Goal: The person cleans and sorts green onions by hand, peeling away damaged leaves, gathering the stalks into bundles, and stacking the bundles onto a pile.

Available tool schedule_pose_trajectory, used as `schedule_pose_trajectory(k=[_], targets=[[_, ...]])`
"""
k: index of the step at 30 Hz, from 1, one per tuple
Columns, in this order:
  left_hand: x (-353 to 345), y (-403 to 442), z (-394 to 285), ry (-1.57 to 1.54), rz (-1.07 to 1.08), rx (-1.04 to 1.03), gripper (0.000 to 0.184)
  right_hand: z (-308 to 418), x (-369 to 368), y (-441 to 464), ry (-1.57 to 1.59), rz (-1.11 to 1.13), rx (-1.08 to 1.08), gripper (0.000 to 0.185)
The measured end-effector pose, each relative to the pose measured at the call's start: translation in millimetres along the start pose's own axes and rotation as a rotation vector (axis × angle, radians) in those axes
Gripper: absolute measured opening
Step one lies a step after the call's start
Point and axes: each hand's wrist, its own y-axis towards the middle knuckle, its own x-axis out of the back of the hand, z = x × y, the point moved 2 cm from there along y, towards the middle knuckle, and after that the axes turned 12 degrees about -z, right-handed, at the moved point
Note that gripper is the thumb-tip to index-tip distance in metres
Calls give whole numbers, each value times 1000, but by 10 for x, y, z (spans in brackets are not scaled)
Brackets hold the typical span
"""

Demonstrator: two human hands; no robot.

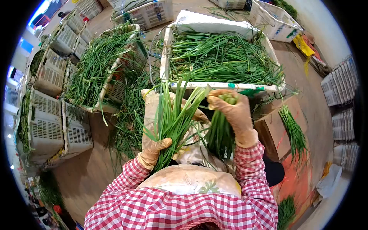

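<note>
My left hand [156, 151], in a pale work glove, is closed round the lower part of a loose bunch of garlic chives [174, 119], whose other ends fan upward. My gloved right hand [232, 111] grips a denser bunch of garlic chives [220, 138] near its pale cut ends, and the green leaves hang down. Both bunches are over my lap, side by side. In front of them stands a white crate [165, 63] heaped with more garlic chives [222, 57]. My fingertips on the left are partly hidden by leaves.
A tilted crate [109, 82] of greens stands at left, with loose leaves [132, 111] on the floor beside it. At right, a bundle of chives [292, 130] lies against a cardboard box [274, 132]. Stacked crates [46, 126] line the left side; others [339, 82] stand at the right wall.
</note>
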Motion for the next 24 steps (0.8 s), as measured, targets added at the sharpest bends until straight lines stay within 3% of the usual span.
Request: schedule_pose_trajectory(k=[2,4,6,8,10,12,14,16,18,20,24], targets=[[10,65,14,153,3,-271,60,-90,-90,-11,50,-4,-49,23],[-14,54,-15,153,18,-269,61,-131,-77,0,36,3,-35,24],[28,-5,13,15,-58,12,60,-150,-9,24,-29,-13,-14,17],[98,-8,32,-34,-74,45,58,-75,65,-10,2,-9,-54,14],[136,1,38,-65,-53,43,58,-27,193,22,-17,-129,156,13],[234,25,80,-98,-36,86,59,-53,454,93,-162,-405,239,13],[198,12,22,-180,-6,180,60,-264,732,224,-380,-573,318,26],[229,13,40,-117,-36,116,54,-227,717,214,-612,-580,316,40],[239,44,57,20,-92,-9,50,-255,559,157,-412,-356,230,50],[268,83,117,49,-109,-57,50,-151,350,61,-150,-122,25,40],[230,86,119,110,-131,-181,52,29,178,-43,16,41,-39,35]])
